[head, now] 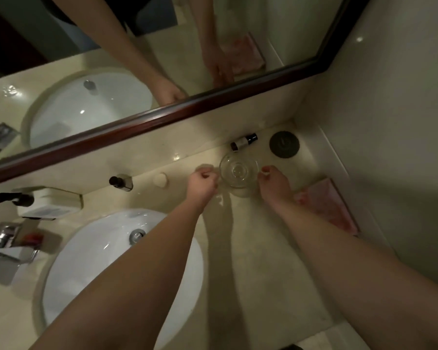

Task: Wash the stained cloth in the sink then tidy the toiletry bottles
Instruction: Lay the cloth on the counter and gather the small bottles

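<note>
- Left hand (202, 183): curled into a loose fist just left of a clear glass bowl (239, 171); fingertips at or near the rim. Contact cannot be confirmed because of motion blur.
- Right hand (272, 181): fingers bent, thumb and forefinger at the bowl's right rim; it appears to pinch the edge, though this is not certain.
- Glass bowl: round, transparent, smooth, upright on the glossy cream stone counter (250, 261) between the two hands.
- Pink cloth (326, 205): folded into a rectangle, soft-looking with mottled darker pink patches, lying flat on the counter by the right wall and partly hidden by the right forearm. It is well apart from the sink.
- Sink (106, 248): white oval glazed basin with a metal drain; its lower right is covered by the left forearm.
- Small dark-capped bottle (243, 141): lying on its side against the backsplash, just behind the bowl; label unreadable.
- Round dark disc (284, 144): flat on the counter, right of that bottle.
- Pump bottle (121, 182): dark top, near the mirror frame.
- Chrome faucet (3, 246): cut off at the left edge.
</note>
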Demonstrator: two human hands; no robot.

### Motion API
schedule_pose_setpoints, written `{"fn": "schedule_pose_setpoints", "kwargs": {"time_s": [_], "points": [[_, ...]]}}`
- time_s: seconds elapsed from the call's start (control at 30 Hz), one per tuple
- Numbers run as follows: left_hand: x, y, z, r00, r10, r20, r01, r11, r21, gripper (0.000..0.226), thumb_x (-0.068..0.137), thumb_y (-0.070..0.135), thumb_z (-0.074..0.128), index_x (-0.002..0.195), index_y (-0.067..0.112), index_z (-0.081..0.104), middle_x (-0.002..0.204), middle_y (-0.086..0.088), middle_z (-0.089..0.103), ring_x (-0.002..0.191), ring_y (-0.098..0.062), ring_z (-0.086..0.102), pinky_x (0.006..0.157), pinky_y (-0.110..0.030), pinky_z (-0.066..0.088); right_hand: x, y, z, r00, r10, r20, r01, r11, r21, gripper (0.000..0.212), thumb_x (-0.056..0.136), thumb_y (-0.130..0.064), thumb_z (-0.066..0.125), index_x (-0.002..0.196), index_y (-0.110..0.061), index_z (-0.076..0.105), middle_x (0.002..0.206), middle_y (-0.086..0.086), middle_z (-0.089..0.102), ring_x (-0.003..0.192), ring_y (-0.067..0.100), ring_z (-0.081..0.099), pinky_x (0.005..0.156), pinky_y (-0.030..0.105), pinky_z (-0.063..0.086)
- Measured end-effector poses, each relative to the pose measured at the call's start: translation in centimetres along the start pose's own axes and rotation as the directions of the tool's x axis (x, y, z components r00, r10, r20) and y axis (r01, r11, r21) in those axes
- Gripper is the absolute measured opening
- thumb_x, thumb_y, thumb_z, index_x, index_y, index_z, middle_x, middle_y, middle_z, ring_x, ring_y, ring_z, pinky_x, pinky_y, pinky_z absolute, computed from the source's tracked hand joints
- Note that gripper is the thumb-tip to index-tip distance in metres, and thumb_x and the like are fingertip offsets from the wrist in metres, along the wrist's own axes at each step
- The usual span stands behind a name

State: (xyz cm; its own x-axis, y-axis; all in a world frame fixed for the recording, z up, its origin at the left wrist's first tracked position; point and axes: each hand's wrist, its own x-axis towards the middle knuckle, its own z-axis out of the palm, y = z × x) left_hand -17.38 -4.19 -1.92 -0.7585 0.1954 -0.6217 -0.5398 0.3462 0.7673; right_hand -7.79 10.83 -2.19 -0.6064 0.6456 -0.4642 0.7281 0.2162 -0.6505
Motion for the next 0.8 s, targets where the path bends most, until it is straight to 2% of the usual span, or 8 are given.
{"fn": "schedule_pose_setpoints", "kwargs": {"time_s": [0.07,0.13,0.2,0.3,0.43,0.57,0.67,0.8], "points": [[0.9,0.2,0.6,1.000,0.010,0.018,-0.010,1.000,0.025,0.013,0.089,-0.001,0.052,0.088,0.008,0.061,0.069,-0.006,0.051,0.058,-0.020,0.048,0.053,-0.027,0.041,0.5,0.2,0.4,1.000,-0.002,0.003,0.002,1.000,0.005,0.033,0.095,-0.024,0.049,0.123,-0.010,0.058,0.122,0.011,0.063,0.113,0.027,0.057,0.089,0.028,0.041],[1.6,0.3,1.1,1.000,0.001,0.024,-0.002,0.999,0.038,0.014,0.088,-0.003,0.055,0.092,0.006,0.065,0.074,-0.007,0.057,0.062,-0.020,0.054,0.056,-0.027,0.048,1.0,0.2,0.7,1.000,-0.016,0.015,0.016,1.000,0.018,0.027,0.092,-0.022,0.052,0.112,-0.011,0.065,0.111,0.009,0.067,0.103,0.024,0.061,0.081,0.026,0.043],[2.0,0.2,1.5,1.000,0.000,0.016,-0.001,1.000,0.031,0.017,0.086,-0.004,0.059,0.088,0.009,0.069,0.080,-0.007,0.065,0.070,-0.022,0.062,0.065,-0.031,0.057,1.3,0.3,1.2,1.000,-0.023,0.008,0.022,0.999,0.034,0.017,0.089,-0.018,0.054,0.095,-0.012,0.068,0.094,0.007,0.070,0.086,0.021,0.063,0.068,0.024,0.041],[2.2,0.0,1.9,0.999,0.036,0.005,-0.036,0.999,0.040,0.024,0.087,-0.003,0.060,0.074,0.015,0.070,0.074,-0.008,0.067,0.073,-0.024,0.066,0.074,-0.037,0.060,1.9,0.4,1.7,1.000,0.012,-0.017,-0.010,0.997,0.079,0.014,0.088,-0.017,0.055,0.092,-0.013,0.068,0.089,0.007,0.071,0.080,0.021,0.065,0.066,0.025,0.046],[2.4,0.3,2.9,0.997,0.079,-0.002,-0.079,0.996,0.047,0.012,0.091,0.005,0.060,0.092,0.005,0.071,0.076,-0.008,0.067,0.069,-0.021,0.064,0.071,-0.036,0.059,2.1,0.6,0.9,0.998,0.007,-0.063,-0.001,0.995,0.103,0.017,0.089,-0.021,0.056,0.096,-0.012,0.067,0.088,0.007,0.071,0.082,0.023,0.068,0.076,0.038,0.056],[2.4,1.8,5.3,0.995,0.083,0.050,-0.086,0.994,0.064,0.021,0.092,0.010,0.061,0.109,0.001,0.069,0.081,-0.010,0.068,0.062,-0.017,0.064,0.064,-0.028,0.056,2.5,0.9,-1.5,0.989,0.001,-0.147,0.023,0.986,0.164,0.013,0.091,-0.020,0.054,0.087,-0.015,0.065,0.078,0.005,0.069,0.074,0.020,0.065,0.069,0.030,0.051],[2.3,3.2,7.9,0.991,0.091,0.101,-0.096,0.994,0.044,0.019,0.091,0.006,0.061,0.109,0.001,0.068,0.079,-0.009,0.068,0.064,-0.015,0.065,0.059,-0.021,0.055,3.5,1.5,-3.6,0.979,0.024,-0.203,0.024,0.973,0.230,0.015,0.092,-0.015,0.052,0.081,-0.016,0.062,0.061,0.000,0.061,0.057,0.016,0.060,0.060,0.028,0.047],[3.0,4.5,11.1,0.991,0.061,0.116,-0.061,0.998,-0.009,0.021,0.089,0.007,0.066,0.109,0.002,0.069,0.078,-0.005,0.067,0.064,-0.014,0.063,0.059,-0.020,0.054,5.5,2.6,-5.9,0.963,0.033,-0.266,0.030,0.973,0.229,0.016,0.092,-0.013,0.052,0.084,-0.006,0.064,0.062,0.007,0.062,0.055,0.020,0.058,0.061,0.034,0.049]]}}
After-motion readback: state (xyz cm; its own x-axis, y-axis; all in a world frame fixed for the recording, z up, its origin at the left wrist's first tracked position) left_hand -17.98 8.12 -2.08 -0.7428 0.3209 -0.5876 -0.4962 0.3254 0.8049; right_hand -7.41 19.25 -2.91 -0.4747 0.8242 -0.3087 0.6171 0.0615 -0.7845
